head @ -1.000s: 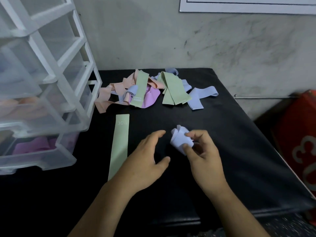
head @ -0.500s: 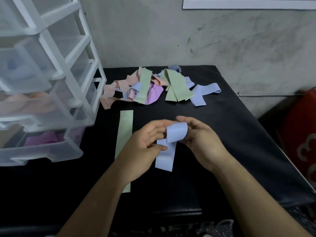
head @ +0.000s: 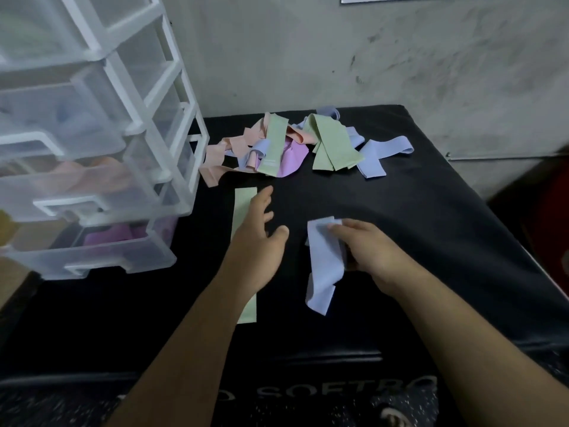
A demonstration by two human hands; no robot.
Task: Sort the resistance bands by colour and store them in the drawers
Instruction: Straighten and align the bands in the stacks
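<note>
Right hand (head: 369, 257): grips the top of a pale blue flat elastic band (head: 323, 266), now hanging unrolled. Left hand (head: 257, 241): open, fingers spread; it has let go of that band. Beneath it, a pale green flat band (head: 244, 201), middle hidden. Beyond both hands: mixed pile of coloured bands (head: 295, 146). Left of the left hand: clear plastic drawer unit (head: 123, 241), cut off, contents blurred.

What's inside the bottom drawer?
Through the clear wall of the bottom drawer, purple bands show. The cloudy plastic hides how many there are and anything at the back.
</note>
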